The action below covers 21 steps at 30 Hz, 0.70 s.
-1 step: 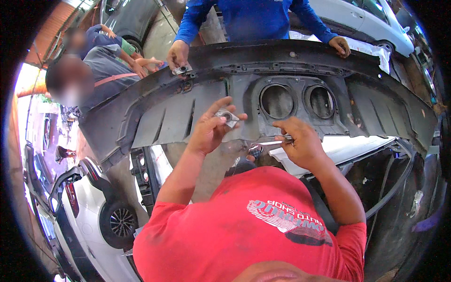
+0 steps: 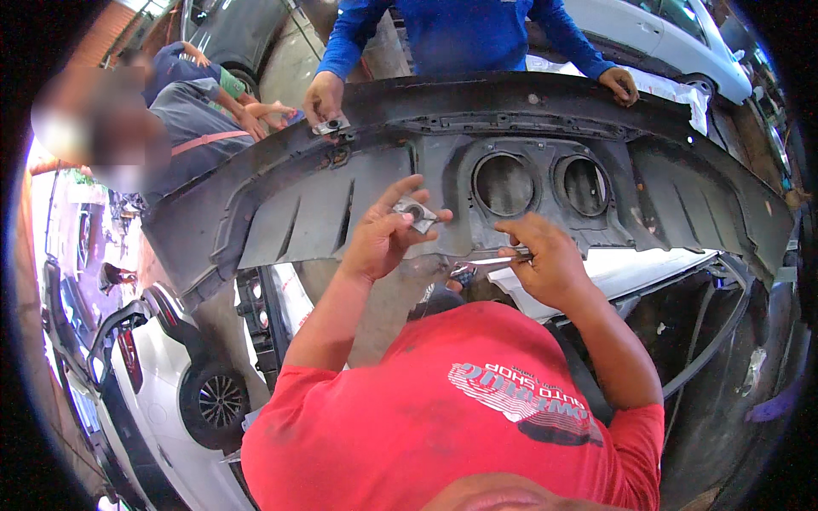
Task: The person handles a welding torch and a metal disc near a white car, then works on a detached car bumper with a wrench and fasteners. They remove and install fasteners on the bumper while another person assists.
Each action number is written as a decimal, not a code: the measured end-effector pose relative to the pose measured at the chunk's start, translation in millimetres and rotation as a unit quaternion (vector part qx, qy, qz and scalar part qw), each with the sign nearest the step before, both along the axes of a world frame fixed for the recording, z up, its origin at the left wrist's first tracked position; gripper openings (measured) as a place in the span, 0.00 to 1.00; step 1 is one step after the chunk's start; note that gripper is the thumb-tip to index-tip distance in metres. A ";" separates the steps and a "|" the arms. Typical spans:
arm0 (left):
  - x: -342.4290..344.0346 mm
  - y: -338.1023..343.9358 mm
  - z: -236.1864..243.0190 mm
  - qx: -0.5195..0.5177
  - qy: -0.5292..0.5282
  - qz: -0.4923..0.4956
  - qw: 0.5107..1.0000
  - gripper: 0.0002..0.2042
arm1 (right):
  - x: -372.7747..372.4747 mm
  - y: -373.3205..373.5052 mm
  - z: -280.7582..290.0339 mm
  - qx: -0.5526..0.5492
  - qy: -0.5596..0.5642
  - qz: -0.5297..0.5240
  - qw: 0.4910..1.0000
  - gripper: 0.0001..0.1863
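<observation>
1. The left hand (image 2: pixel 383 234) is raised in front of the chest, and a small square metal clip (image 2: pixel 415 213) is pinched between its thumb and fingers (image 2: pixel 400 192). The fingers are closed on the clip, which is turned face-up, probably so that it can be inspected.
2. At about 3 o'clock from the clip, the right hand (image 2: pixel 550 264) is curled around a thin metal tool (image 2: pixel 494 258). The tool points towards 9 o'clock, at the clip, so both parts are kept close together.
3. Just behind the hands, a dark grey car bumper (image 2: pixel 699 187) is held with its inner side turned towards the wearer. Two round openings (image 2: pixel 504 183) are seen at 12 o'clock from the hands.
4. At the far edge, the bumper is steadied by a person in a blue sleeve (image 2: pixel 349 43), and a second clip (image 2: pixel 331 125) is touched at 11 o'clock.
5. Compared with the earlier frame, no change is seen: the same positions are kept by hands, clip and tool.
</observation>
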<state>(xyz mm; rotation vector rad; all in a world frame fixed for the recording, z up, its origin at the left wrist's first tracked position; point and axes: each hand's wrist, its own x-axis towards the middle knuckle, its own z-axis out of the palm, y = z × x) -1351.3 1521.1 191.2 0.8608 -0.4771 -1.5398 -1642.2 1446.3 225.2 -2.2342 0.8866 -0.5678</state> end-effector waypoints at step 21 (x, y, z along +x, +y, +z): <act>66.2 -44.1 -29.4 -0.016 0.077 -0.015 0.997 0.35 | 80.3 -47.0 -15.9 0.108 0.083 0.024 0.990 0.20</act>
